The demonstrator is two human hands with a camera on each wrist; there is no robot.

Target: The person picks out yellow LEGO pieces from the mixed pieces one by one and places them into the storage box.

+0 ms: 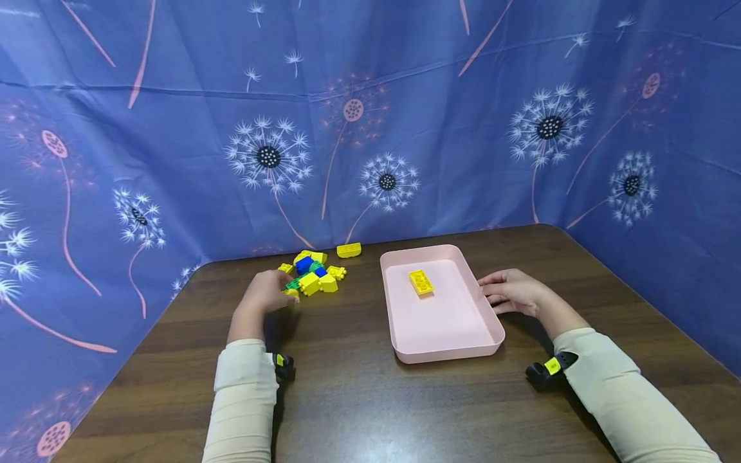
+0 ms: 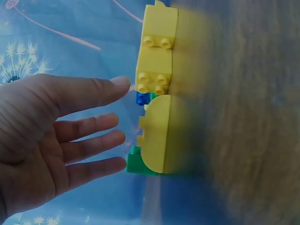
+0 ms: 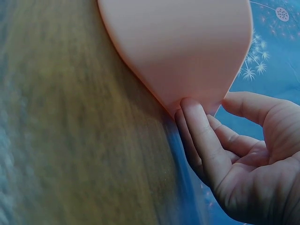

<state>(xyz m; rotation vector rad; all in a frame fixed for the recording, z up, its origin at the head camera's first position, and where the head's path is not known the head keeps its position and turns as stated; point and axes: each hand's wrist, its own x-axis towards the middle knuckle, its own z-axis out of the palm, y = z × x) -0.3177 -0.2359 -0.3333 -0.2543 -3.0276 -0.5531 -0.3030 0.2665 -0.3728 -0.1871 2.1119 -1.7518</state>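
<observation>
One yellow block (image 1: 421, 283) lay inside the pink tray (image 1: 437, 325), which the right hand (image 1: 514, 293) touched, grip slack; the left hand (image 1: 265, 293) spread empty.

Pink tray (image 1: 442, 325) and pile of toy bricks (image 1: 310, 284)
The shallow tray lies flat, with a yellow brick (image 1: 421, 282) inside toward eleven o'clock; the yellow, blue and green pile sits around the tray's nine o'clock.
</observation>
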